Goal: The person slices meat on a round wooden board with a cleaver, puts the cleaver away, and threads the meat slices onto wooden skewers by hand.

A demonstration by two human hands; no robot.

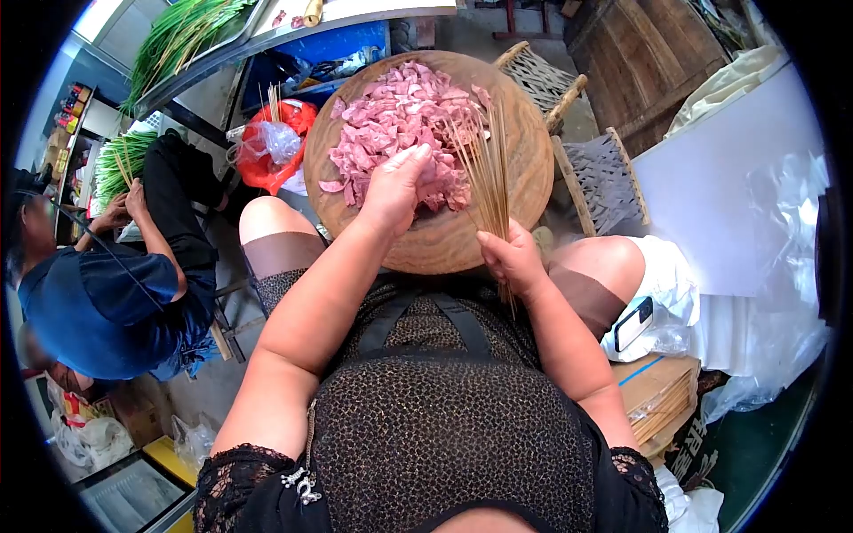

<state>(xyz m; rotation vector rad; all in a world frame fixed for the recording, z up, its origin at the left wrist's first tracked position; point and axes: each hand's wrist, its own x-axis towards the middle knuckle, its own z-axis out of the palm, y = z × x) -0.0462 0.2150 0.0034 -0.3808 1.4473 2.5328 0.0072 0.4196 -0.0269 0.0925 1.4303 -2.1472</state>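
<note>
A big pile of cut pink raw meat (400, 111) lies on a round wooden board (524, 151) in front of my knees. My left hand (395, 189) is over the near side of the pile, thumb and fingers closed together; what they grip is hidden among the meat. On the right, my right hand (514, 256) is wrapped round the lower part of a bundle of thin wooden skewers (491, 182). The skewers fan out upward over the right side of the board, their upper ends beside the meat.
Left of the board, a red plastic bag (300, 120) holds several sticks and clear plastic. A co-worker (107, 293) sits at left, holding sticks near green vegetables (115, 173). Woven stools (604, 178) stand at right. A phone (633, 323) lies beside my right knee.
</note>
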